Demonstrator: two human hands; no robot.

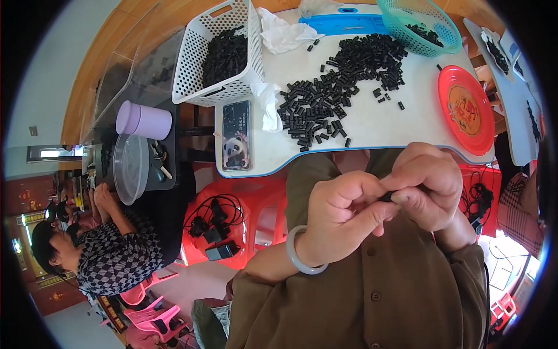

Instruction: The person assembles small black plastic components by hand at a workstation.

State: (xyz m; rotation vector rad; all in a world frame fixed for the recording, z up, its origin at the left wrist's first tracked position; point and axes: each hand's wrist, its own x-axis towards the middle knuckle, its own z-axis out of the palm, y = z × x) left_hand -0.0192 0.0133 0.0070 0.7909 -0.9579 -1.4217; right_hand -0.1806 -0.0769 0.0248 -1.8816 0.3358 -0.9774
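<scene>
My left hand [343, 218] and my right hand [427, 189] meet in front of my chest, just off the table's near edge. Both are closed, thumbs and fingers pinching a small black plastic piece [386, 197] between them. Most of that piece is hidden by the fingertips. A pale bangle [294, 251] circles my left wrist. Beyond the hands, a spread heap of small black plastic pieces [372, 58] lies on the white table [418, 125]; they look like short blocks with holes, too small to tell more.
A white perforated basket [254, 64] of black pieces stands at the far left, a green basket [450, 43] at the far right. A red plate [485, 128], a phone [236, 139] and crumpled tissues [285, 32] lie on the table. Cables rest on a red stool [250, 215]. Another person sits left.
</scene>
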